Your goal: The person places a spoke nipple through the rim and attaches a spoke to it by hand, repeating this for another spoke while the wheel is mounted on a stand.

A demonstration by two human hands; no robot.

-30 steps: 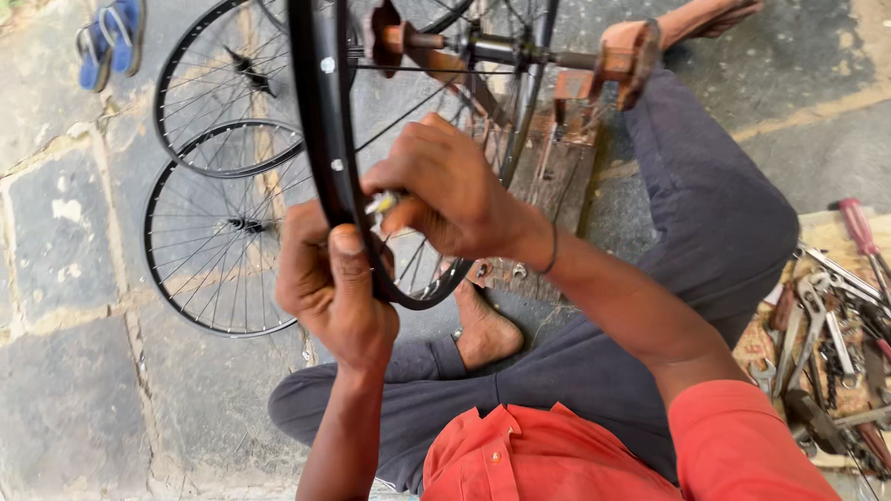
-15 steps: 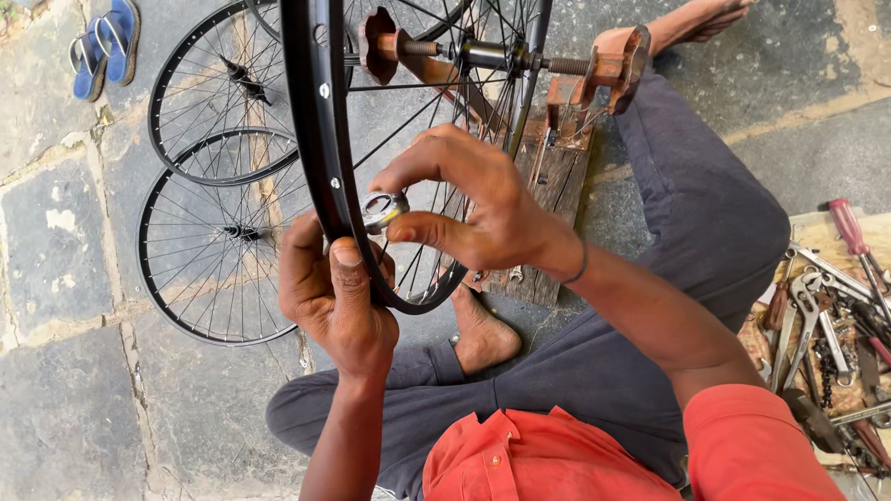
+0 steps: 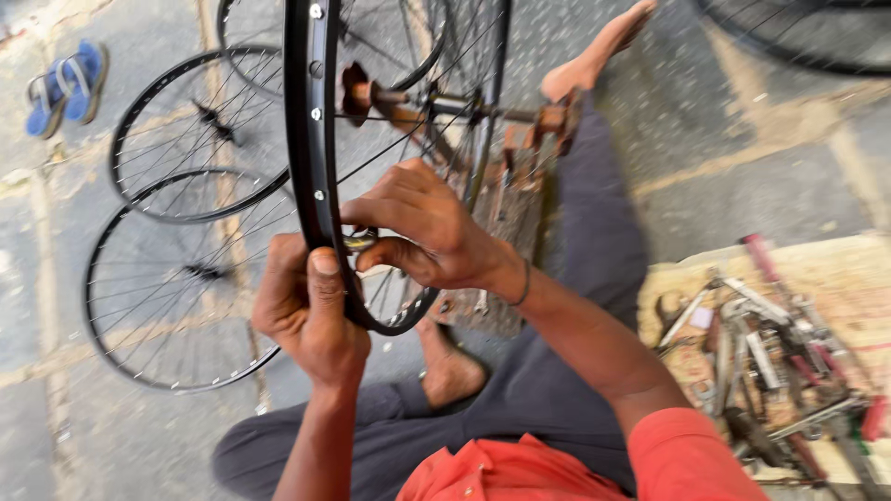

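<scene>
The right hand [image 3: 418, 232] has slid down the wheel rim [image 3: 311, 139], pinching a small metal tool [image 3: 360, 241] against it; the left hand [image 3: 306, 311] is gripping the rim just below.

Single view: head-worn camera, looking steeply down from above the seated person's lap, close on the black wheel rim [image 3: 299, 139]; paved ground lies beyond the rim, scattered tools [image 3: 770, 343] right of it.
</scene>
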